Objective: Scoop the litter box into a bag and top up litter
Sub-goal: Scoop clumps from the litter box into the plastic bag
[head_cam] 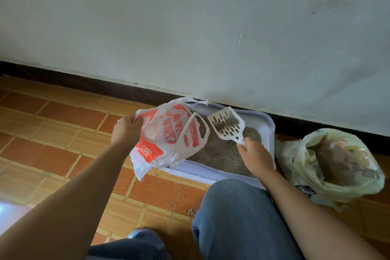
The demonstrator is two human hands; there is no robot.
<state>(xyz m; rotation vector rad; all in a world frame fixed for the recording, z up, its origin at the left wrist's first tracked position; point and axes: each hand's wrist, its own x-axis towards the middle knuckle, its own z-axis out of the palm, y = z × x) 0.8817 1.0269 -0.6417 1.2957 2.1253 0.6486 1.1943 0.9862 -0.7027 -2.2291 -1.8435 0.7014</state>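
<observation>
A pale lavender litter box sits on the floor against the wall, filled with grey-brown litter. My left hand grips the rim of a white plastic bag with orange print, holding it up over the box's left end. My right hand grips the handle of a white slotted scoop. The scoop is raised above the litter just right of the bag's mouth, with a clump of litter lying in it.
A yellowish litter bag stands open on the floor right of the box. Loose pellets are scattered on the orange floor tiles in front. My knee in blue jeans is close to the box's near edge. A white wall rises behind.
</observation>
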